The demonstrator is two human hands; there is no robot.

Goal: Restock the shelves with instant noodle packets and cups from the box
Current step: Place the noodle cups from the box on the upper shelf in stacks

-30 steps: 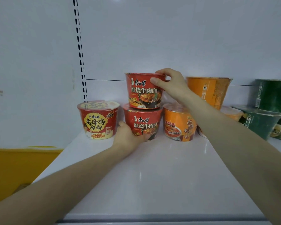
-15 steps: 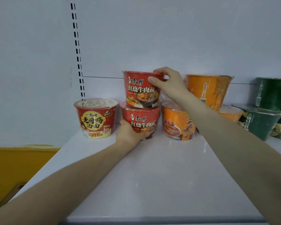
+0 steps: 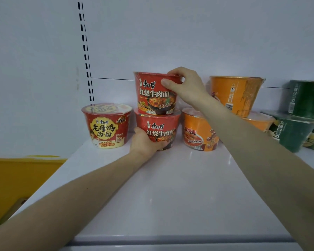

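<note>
the right grip [image 3: 186, 86] pinches the rim of the upper red cup [image 3: 155, 98], thumb in front, fingers curled over the lid. it seems to rest on the lower red cup [image 3: 161, 126], which the left grip [image 3: 146, 144] clasps at its base on the white shelf [image 3: 170, 192].

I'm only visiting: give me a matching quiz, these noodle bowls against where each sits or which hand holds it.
1 upper red bowl
2 lower red bowl
3 yellow-labelled bowl
4 green bowls

A far right of the shelf
B left hand holds it
C alone at the far left
D right hand grips its rim

Pairs: 1-D, 2-B, 3-C, 4-A
</note>
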